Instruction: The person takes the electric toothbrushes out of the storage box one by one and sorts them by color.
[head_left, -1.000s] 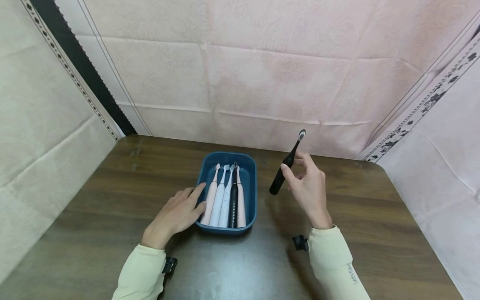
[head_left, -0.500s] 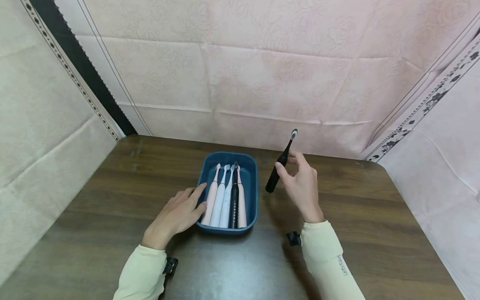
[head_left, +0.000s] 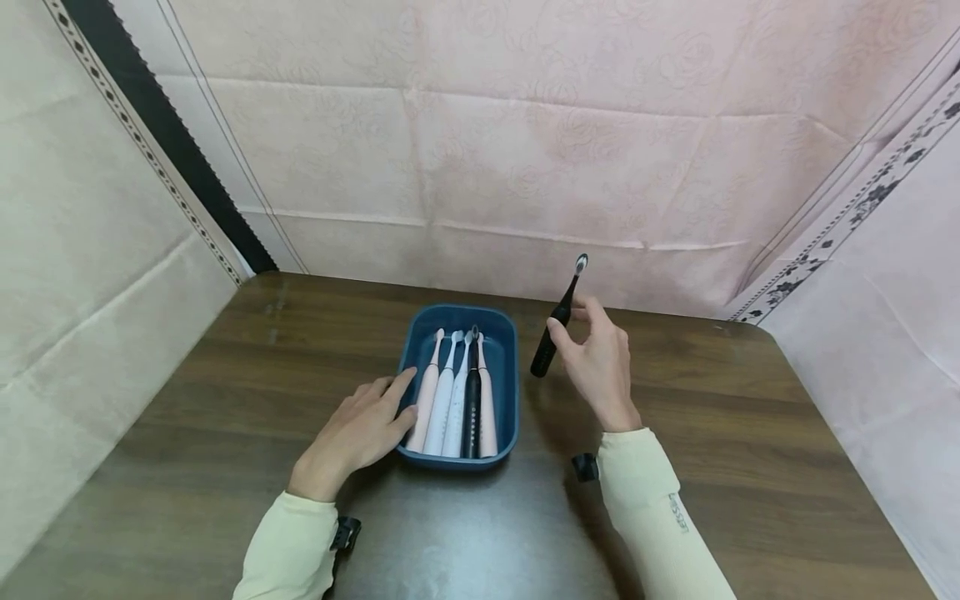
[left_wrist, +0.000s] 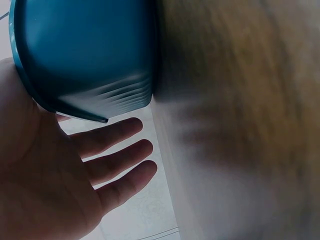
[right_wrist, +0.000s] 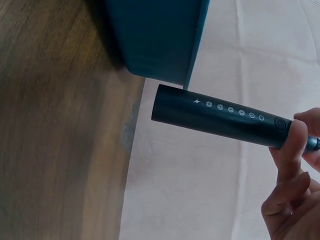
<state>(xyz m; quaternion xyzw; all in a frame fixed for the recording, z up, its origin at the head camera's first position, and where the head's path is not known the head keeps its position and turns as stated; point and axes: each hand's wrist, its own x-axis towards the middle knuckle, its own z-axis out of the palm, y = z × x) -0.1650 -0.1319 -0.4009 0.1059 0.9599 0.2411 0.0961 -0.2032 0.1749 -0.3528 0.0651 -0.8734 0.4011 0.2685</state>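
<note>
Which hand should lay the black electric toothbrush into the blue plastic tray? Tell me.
Right hand: it already pinches the black electric toothbrush beside the blue plastic tray. The left hand rests flat against the tray's side.

– What is held above the table (head_left: 225, 417)?

– A black electric toothbrush (head_left: 556, 321) is pinched near its upper handle by the right hand (head_left: 596, 362), tilted with the white-bristled head up and toward the far edge, clear of the wood. A lightning mark and a row of small round icons are seen on its body (right_wrist: 220, 116).

– And the blue tray (head_left: 504, 375)?

– It is set near the far edge at the middle, its left wall touched by the left hand (head_left: 356, 433). Four toothbrushes (head_left: 456, 400) are laid in it side by side, heads toward the far edge.
</note>
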